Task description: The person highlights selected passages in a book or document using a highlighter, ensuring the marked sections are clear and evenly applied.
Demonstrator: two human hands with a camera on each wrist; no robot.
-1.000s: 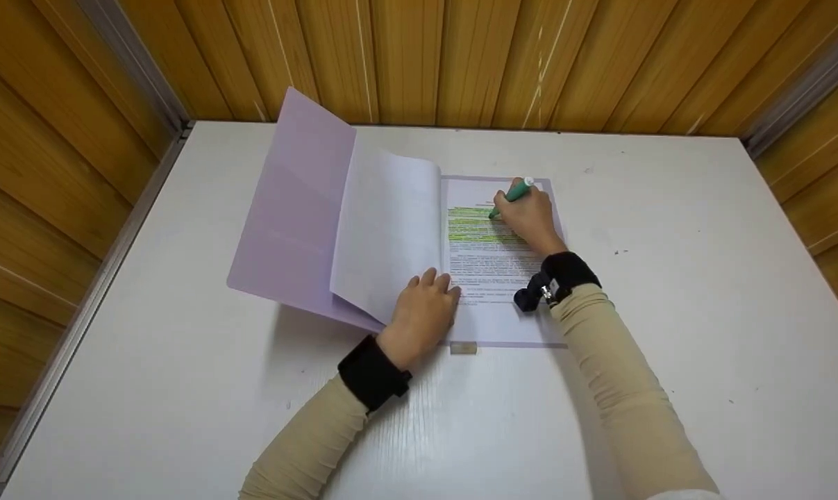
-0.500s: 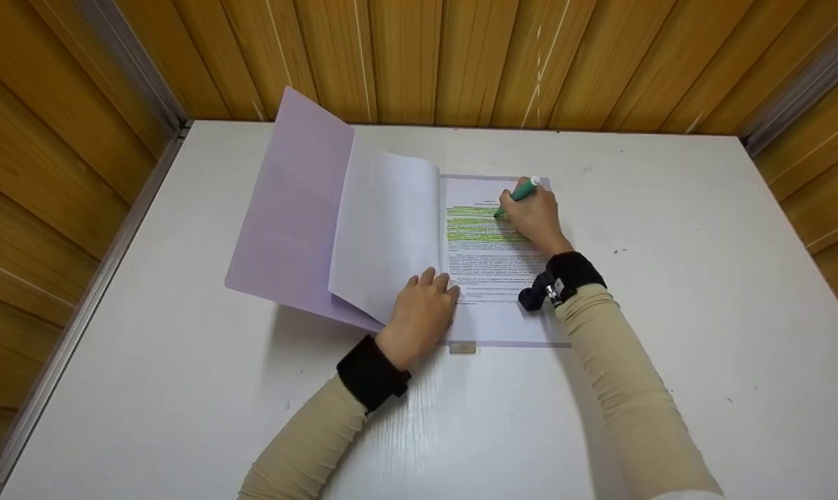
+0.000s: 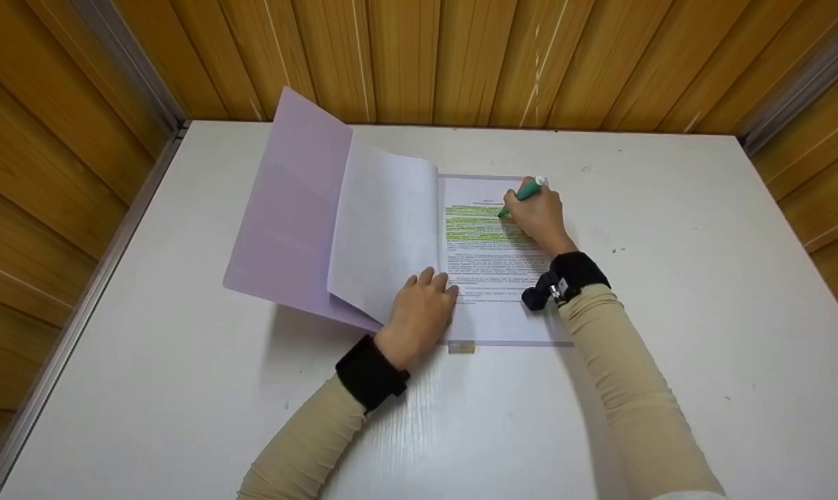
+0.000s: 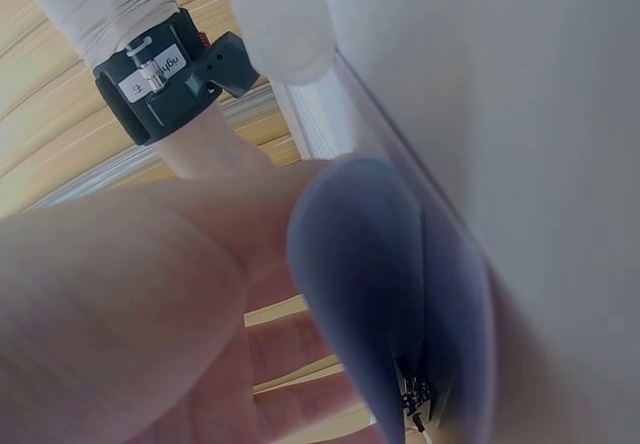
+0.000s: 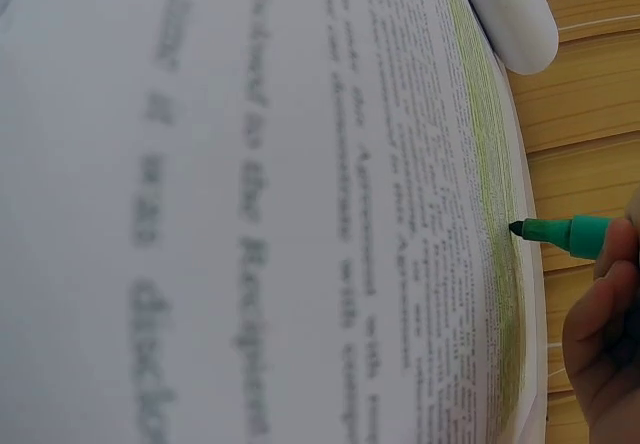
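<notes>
The right hand (image 3: 538,217) pinches a green highlighter (image 3: 523,194) between its curled fingers and thumb; the dark tip of the highlighter touches the printed page (image 3: 491,278) in the upper part of the text, where several lines already carry a yellow-green colour; in the right wrist view the highlighter (image 5: 565,234) meets the page (image 5: 300,214) at the edge of the coloured band, and only the fingertips (image 5: 595,334) of that hand show at the right border

The left hand (image 3: 422,312) lies flat with its fingers relaxed and close together; it presses on the lower corner of a turned white sheet (image 3: 384,229), just beside the fold of the booklet, and its fingertips reach the printed page; in the left wrist view the palm (image 4: 130,314) fills the lower left, and the bent edge of a sheet (image 4: 370,294) stands just beside it

The booklet lies open near the middle of the white surface (image 3: 668,278); its lilac cover (image 3: 287,208) is raised to the left and stands tilted, with the white sheet leaning on it; a small pale eraser-like piece (image 3: 462,347) rests on the surface at the lower edge of the booklet, near the left hand; both wrists wear black bands with a small camera; wooden panels (image 3: 460,55) close the surface on three sides
</notes>
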